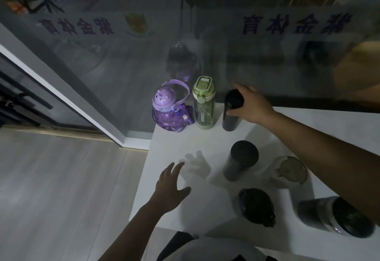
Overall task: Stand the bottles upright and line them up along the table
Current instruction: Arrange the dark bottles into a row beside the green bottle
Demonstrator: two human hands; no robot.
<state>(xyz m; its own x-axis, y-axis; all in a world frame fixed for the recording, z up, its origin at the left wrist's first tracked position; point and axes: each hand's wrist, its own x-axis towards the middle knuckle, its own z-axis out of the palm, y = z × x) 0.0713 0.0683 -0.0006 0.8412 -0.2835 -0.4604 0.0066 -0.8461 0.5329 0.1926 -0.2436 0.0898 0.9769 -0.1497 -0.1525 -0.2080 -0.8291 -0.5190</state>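
A purple cartoon bottle (170, 114) and a green bottle (204, 104) stand upright at the far edge of the white table (185, 141). To their right stands a slim black bottle (231, 117), with my right hand (249, 105) wrapped around its top. My left hand (169, 180) hovers open over the table's left edge, fingers spread. A dark tumbler (239, 161) and a clear bottle with a grey lid (287, 171) stand mid-table. A dark round-lidded bottle (257, 206) stands near the front. Another dark bottle (335, 216) lies on its side at the front right.
A glass wall with printed lettering (294, 24) runs right behind the table. Its white frame (67, 96) slants down to the wooden floor (61, 178) on the left. The table's left edge drops off beside my left hand.
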